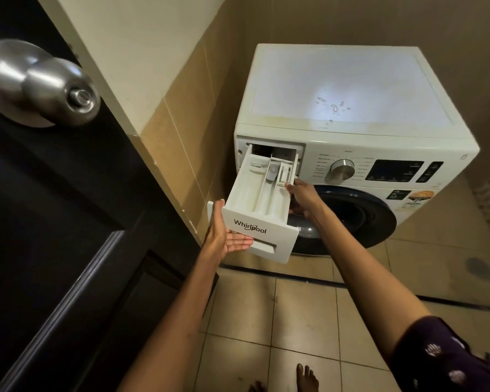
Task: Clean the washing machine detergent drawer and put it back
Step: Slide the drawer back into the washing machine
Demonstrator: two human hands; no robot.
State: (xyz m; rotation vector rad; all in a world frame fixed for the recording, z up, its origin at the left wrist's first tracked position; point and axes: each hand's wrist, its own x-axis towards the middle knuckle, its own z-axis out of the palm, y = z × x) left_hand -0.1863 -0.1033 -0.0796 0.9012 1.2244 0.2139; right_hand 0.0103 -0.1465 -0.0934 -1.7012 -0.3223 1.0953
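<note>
The white detergent drawer (255, 199) sticks far out of its slot (272, 150) at the top left of the white front-loading washing machine (351, 89), its back end still inside. Its front panel bears a brand name. My left hand (224, 236) cups the drawer's front left corner, fingers under the handle recess. My right hand (301, 195) holds the drawer's right side wall, partly beneath it. Several compartments inside the drawer are visible from above.
A dark door (54, 207) with a metal knob (40, 83) stands open close on the left. A tiled wall corner (181, 154) juts beside the drawer. The machine's round door (357, 216) is below my right arm. Beige floor tiles and my bare feet (306, 377) lie below.
</note>
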